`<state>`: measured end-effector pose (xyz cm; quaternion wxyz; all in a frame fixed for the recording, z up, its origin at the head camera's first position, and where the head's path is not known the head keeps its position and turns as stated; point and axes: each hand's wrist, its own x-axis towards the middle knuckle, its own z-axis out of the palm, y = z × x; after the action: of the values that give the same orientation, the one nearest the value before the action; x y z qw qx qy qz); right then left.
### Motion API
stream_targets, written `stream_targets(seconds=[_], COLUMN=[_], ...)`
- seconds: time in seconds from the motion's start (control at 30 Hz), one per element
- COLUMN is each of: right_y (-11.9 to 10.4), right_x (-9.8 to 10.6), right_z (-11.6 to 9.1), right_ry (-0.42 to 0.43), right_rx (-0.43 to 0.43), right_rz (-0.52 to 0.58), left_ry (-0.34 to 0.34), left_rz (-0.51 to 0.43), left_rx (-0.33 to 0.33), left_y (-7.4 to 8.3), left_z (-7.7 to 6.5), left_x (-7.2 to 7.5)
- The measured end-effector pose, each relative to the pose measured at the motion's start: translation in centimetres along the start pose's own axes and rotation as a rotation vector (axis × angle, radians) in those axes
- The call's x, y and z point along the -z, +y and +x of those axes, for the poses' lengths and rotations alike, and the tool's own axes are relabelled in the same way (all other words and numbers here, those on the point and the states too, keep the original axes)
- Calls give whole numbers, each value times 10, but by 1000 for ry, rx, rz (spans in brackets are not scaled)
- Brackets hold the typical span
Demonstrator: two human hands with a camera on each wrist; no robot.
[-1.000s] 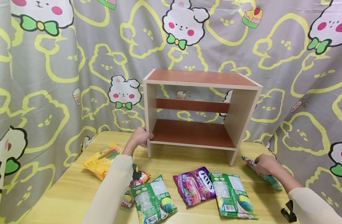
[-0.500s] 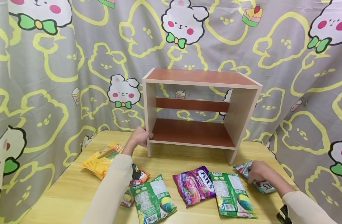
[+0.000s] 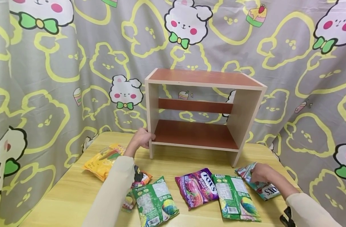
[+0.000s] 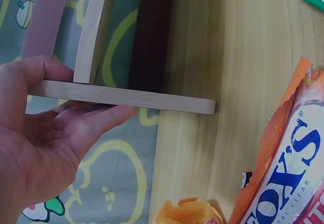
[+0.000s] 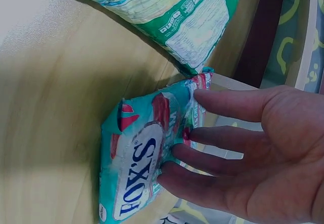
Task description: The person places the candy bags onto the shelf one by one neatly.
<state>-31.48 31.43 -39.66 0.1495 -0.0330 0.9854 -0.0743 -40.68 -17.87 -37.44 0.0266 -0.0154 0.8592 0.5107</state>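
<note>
My left hand grips the left side panel of a small wooden shelf unit. In the left wrist view the thumb lies on one face of the panel and the fingers on the other. Over at the right, my right hand is on a teal Fox's candy bag that lies with its logo side up. The right wrist view has the fingers fairly straight, their tips against the bag's face; the thumb is out of sight there.
A purple Fox's berries bag and a green bag lie before the shelf. Another green bag is nearer the left arm. A yellow bag and an orange-edged Fox's bag lie left. A patterned curtain hangs behind.
The teal bag has come left and turned from edge-on and tilted to lying with its logo showing. My right hand shifted left and nearer with it. The left hand stays on the shelf.
</note>
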Motion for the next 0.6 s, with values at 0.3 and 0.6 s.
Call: stream_targets(seconds=[0.3, 0.6], right_y=[7, 21], right_x=[10, 15], right_z=[-3, 3], right_ry=[127, 26], right_rx=[-41, -242], right_rz=[94, 112], left_ry=[6, 4], left_rz=[-17, -22], left_rx=[0, -2], left_y=[0, 1], left_z=[1, 0], left_x=[0, -1])
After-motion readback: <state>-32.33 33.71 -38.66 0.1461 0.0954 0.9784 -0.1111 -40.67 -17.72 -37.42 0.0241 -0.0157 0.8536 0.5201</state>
